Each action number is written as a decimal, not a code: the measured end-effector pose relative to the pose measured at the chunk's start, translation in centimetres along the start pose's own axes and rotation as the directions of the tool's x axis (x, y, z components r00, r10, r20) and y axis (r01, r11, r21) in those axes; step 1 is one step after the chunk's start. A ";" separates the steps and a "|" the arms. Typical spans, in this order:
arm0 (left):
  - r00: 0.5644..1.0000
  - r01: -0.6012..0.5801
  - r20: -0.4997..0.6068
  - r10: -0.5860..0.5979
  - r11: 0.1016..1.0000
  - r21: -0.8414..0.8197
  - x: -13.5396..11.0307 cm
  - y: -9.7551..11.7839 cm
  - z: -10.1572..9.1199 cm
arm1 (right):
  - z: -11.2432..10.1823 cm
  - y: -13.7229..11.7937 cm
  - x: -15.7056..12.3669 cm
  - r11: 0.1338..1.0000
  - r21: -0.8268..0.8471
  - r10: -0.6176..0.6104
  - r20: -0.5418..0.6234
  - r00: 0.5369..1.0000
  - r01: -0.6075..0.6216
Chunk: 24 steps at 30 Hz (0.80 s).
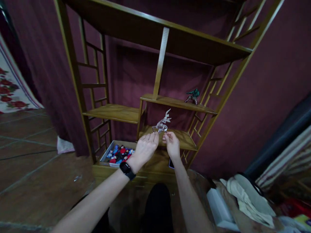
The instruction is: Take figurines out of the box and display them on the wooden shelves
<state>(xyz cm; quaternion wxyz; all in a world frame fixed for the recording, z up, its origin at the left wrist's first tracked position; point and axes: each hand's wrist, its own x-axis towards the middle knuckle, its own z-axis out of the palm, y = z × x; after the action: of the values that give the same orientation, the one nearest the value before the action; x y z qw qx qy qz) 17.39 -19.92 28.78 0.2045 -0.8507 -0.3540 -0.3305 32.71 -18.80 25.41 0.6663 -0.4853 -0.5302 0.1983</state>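
Note:
A clear glass deer figurine [160, 125] with tall antlers is held up in front of the wooden shelf unit [116, 112]. My left hand [147, 145], below a black wristwatch, is closed around its lower left part, and the fingertips are partly hidden. With fingers pinched, my right hand [172, 141] grips the figurine's lower right side. Behind the figurine lies a low shelf board [182, 137].
An open box [110, 144] of small red, blue and black figures sits at the lower left of the unit. A dark green figurine [193, 96] stands on the middle-right shelf. On the floor at right are a white box [221, 208] and cloths [247, 200].

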 end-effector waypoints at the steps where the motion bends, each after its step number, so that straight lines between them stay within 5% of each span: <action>1: 1.000 -0.009 0.019 0.008 1.000 0.009 -0.3 -0.1 0.0 | 0.4 0.4 -0.2 1.000 0.012 0.012 -0.002 1.000 -0.012; 10: 0.994 -0.052 0.102 0.046 0.997 0.057 -2.1 -0.7 -0.1 | 2.9 3.2 -1.5 0.992 0.093 0.082 0.019 0.996 -0.084; 24: 0.986 -0.114 0.134 0.099 0.988 0.106 -3.5 -1.0 0.4 | 2.9 4.5 -3.4 0.990 0.115 0.080 0.040 0.996 -0.084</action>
<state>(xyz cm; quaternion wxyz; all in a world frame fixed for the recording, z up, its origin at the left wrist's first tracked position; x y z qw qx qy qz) 14.93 -20.63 26.18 0.2466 -0.8749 -0.3385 -0.2433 30.03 -18.18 19.76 0.6751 -0.4636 -0.5091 0.2648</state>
